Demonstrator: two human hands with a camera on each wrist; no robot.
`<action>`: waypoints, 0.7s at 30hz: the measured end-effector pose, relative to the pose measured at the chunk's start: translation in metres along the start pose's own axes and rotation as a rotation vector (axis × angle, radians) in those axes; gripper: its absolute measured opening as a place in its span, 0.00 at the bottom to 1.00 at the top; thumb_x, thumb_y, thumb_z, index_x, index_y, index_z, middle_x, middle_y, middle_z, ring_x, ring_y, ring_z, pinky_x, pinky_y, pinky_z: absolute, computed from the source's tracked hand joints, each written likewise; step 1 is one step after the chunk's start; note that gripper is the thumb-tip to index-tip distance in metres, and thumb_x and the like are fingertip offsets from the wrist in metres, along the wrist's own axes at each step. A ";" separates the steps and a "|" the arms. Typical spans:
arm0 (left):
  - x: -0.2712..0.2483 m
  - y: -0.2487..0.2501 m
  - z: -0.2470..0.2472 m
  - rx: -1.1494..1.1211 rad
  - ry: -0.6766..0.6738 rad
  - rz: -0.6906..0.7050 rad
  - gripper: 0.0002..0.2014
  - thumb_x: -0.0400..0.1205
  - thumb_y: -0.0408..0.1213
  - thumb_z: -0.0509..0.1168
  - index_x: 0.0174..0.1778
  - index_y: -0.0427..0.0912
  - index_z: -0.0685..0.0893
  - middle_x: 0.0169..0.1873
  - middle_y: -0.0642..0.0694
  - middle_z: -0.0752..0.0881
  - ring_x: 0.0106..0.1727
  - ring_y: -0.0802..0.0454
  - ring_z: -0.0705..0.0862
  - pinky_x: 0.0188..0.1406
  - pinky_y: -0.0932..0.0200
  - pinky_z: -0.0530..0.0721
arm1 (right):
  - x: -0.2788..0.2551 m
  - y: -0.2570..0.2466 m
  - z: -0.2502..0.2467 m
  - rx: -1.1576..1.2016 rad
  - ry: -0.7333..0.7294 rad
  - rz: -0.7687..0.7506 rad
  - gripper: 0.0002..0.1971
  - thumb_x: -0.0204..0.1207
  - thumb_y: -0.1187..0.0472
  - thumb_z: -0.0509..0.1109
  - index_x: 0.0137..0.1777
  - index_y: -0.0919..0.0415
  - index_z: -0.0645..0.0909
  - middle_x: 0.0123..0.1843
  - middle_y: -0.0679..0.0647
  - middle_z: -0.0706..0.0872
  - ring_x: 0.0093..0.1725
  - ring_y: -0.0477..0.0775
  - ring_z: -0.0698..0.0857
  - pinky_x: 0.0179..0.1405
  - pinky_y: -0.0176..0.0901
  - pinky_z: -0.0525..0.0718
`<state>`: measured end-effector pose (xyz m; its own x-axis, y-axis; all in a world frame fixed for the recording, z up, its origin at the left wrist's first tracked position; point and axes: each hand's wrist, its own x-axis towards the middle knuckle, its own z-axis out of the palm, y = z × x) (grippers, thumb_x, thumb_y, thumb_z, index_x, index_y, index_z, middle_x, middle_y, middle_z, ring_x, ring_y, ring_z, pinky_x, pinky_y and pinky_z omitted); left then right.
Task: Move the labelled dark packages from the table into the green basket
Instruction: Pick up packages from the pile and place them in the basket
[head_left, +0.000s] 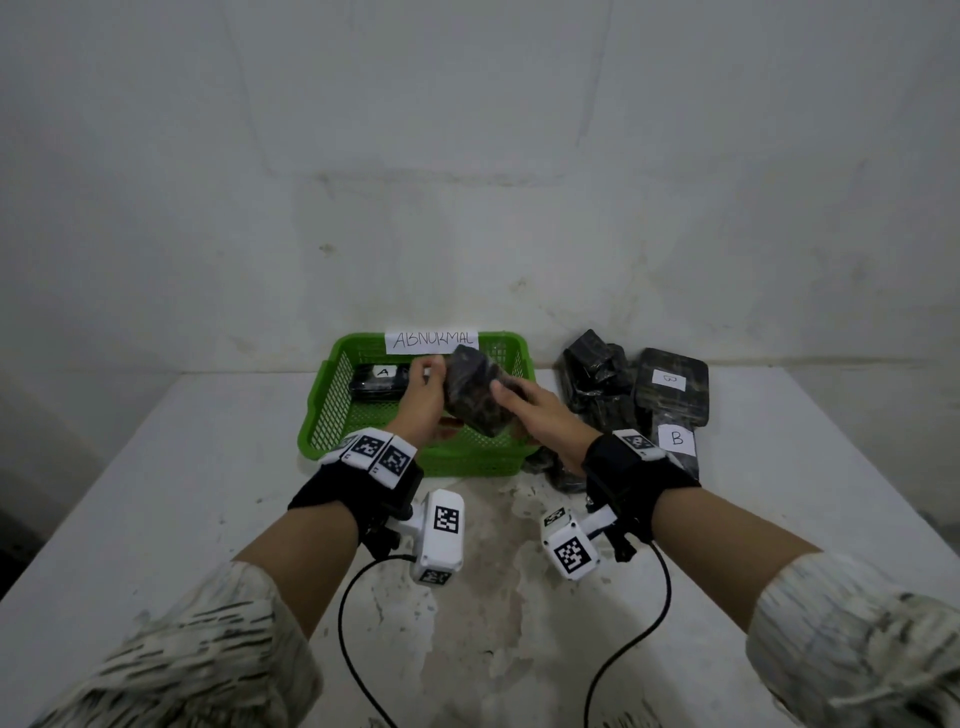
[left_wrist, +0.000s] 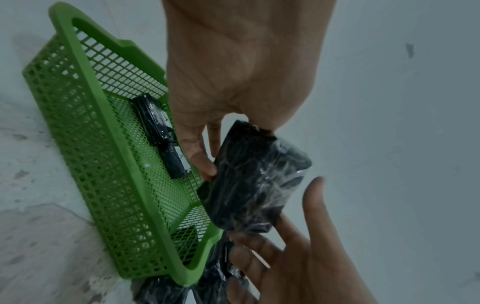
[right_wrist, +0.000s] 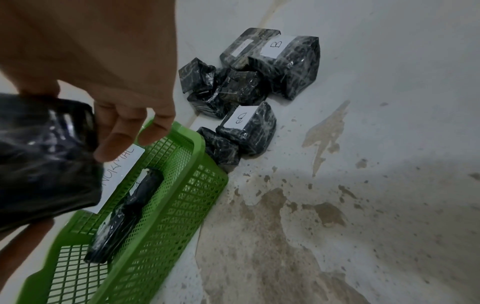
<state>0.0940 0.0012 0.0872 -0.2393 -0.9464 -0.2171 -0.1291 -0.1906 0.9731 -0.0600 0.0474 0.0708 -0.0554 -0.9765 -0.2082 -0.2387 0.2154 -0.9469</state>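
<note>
Above the green basket (head_left: 415, 462) (left_wrist: 85, 86) (right_wrist: 197, 148) a dark plastic-wrapped package (head_left: 475, 397) (left_wrist: 254, 185) (right_wrist: 44, 154) hangs tilted between my two hands. My left hand (head_left: 434, 379) (left_wrist: 233, 147) grips its left end, thumb on one face and curled fingers on the other. My right hand (head_left: 506, 400) (left_wrist: 281, 211) has fairly straight fingers under and against the right end; the left wrist view shows its thumb slightly apart from the wrap. A package labelled A (head_left: 376, 384) (left_wrist: 161, 131) (right_wrist: 124, 214) lies in the basket's left part.
Several more dark packages (head_left: 602, 384) (right_wrist: 246, 86) are piled on the white table (head_left: 208, 519) right of the basket, some labelled B (head_left: 675, 439). A paper sign reading ABNORMAL (head_left: 431, 340) stands on the basket's far rim. A wall rises just behind.
</note>
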 end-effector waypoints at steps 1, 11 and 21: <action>0.001 -0.001 -0.002 -0.004 -0.034 -0.027 0.22 0.87 0.55 0.41 0.64 0.42 0.68 0.62 0.39 0.77 0.49 0.40 0.83 0.40 0.52 0.83 | 0.002 0.001 -0.001 -0.007 0.022 0.005 0.24 0.81 0.46 0.65 0.70 0.62 0.77 0.63 0.59 0.84 0.54 0.56 0.83 0.45 0.39 0.78; -0.009 -0.001 0.002 -0.024 -0.154 -0.058 0.24 0.86 0.53 0.52 0.75 0.45 0.68 0.71 0.41 0.77 0.66 0.39 0.79 0.63 0.42 0.78 | 0.014 0.004 -0.004 0.099 0.143 0.285 0.32 0.81 0.36 0.58 0.59 0.70 0.77 0.47 0.60 0.82 0.41 0.55 0.80 0.37 0.46 0.80; 0.001 0.001 0.006 -0.190 -0.082 -0.116 0.22 0.85 0.32 0.60 0.75 0.36 0.67 0.73 0.36 0.71 0.69 0.31 0.76 0.57 0.39 0.82 | -0.003 -0.004 -0.003 0.027 -0.052 0.011 0.29 0.83 0.39 0.56 0.82 0.44 0.61 0.82 0.54 0.67 0.78 0.58 0.70 0.72 0.54 0.77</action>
<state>0.0873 0.0016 0.0879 -0.3114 -0.8924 -0.3267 0.0214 -0.3503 0.9364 -0.0612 0.0496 0.0762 -0.0072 -0.9730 -0.2307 -0.2120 0.2270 -0.9506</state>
